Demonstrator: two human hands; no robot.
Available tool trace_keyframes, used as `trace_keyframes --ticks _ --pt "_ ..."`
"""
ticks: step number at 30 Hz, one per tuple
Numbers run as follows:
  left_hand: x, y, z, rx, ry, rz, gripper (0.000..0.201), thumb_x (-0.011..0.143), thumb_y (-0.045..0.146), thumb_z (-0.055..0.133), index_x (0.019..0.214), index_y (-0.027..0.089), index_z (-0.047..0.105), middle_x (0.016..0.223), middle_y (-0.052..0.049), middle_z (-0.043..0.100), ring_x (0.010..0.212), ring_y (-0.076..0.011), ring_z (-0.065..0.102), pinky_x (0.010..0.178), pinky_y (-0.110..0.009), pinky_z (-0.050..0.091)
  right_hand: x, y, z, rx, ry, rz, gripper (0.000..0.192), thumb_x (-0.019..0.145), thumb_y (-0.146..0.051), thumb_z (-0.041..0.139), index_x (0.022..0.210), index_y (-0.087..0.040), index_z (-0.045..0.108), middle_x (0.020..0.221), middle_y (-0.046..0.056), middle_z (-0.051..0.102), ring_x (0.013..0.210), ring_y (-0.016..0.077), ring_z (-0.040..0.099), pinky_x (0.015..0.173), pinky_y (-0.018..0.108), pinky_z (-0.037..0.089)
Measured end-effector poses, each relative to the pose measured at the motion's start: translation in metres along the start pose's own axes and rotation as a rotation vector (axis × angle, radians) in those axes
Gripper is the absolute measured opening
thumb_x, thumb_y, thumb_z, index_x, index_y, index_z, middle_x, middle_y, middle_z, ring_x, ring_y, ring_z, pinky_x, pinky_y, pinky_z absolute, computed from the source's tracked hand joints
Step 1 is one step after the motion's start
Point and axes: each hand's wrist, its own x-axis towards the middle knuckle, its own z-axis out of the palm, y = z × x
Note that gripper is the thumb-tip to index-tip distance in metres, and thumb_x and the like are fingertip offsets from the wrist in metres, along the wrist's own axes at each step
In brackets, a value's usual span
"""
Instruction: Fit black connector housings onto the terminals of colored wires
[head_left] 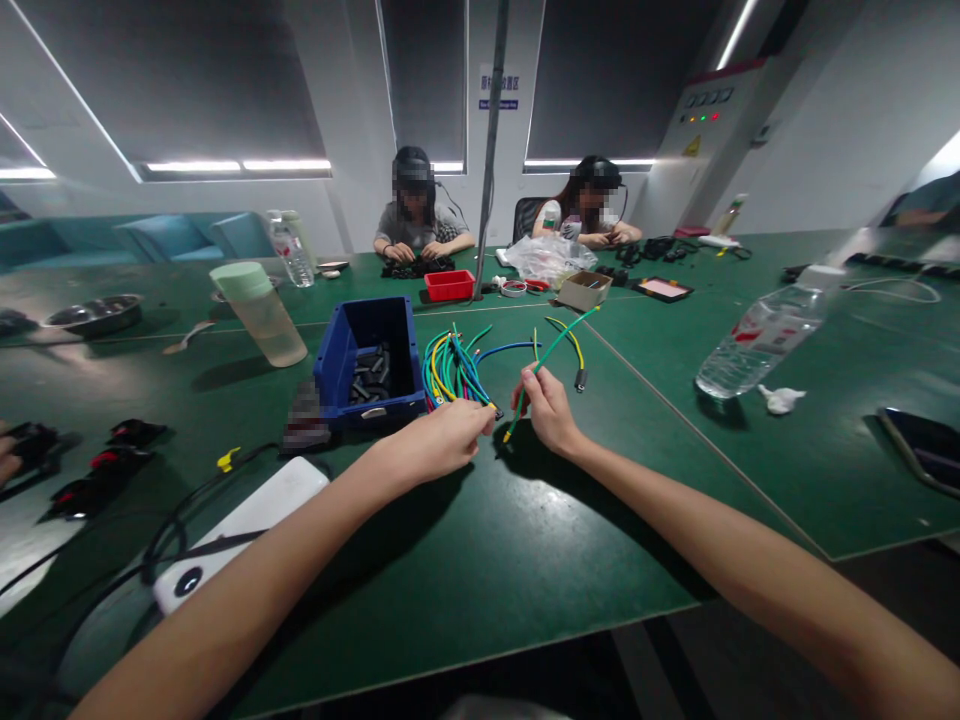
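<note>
My right hand [551, 408] grips a green wire [566, 338] between thumb and fingers. The wire slants from a metal terminal low on the left to its far end at upper right. Beside it my left hand [450, 438] is closed with the fingertips pinched together. A small dark piece shows at those fingertips, too small to name. Just beyond my left hand lies a bundle of green, yellow and blue wires [448, 365]. A yellow wire [576, 345] with a black sleeve on its end rests past my right hand. Left of the bundle, a blue bin [367, 408] holds black sleeves [373, 375].
A white power bank [244, 530] with cables lies near my left forearm. Bottles stand at left [259, 315] and right [765, 335]. A phone [926, 450] is at the right edge. Beyond are a red tray [448, 286], a cardboard box [585, 290] and two seated co-workers.
</note>
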Motion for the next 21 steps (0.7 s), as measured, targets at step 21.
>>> trace_keyframes --ticks 21 --pt "-0.005 0.0 -0.007 0.015 0.078 -0.056 0.013 0.073 0.009 0.046 0.076 0.017 0.057 0.063 -0.002 0.057 0.06 -0.0146 0.054 0.056 -0.024 0.036 0.002 -0.003 0.0 0.005 0.042 0.02 0.028 0.091 -0.052 0.035 0.093 -0.024 0.035 0.054 -0.008 0.05 0.034 0.0098 0.044 0.034 0.021 0.036"
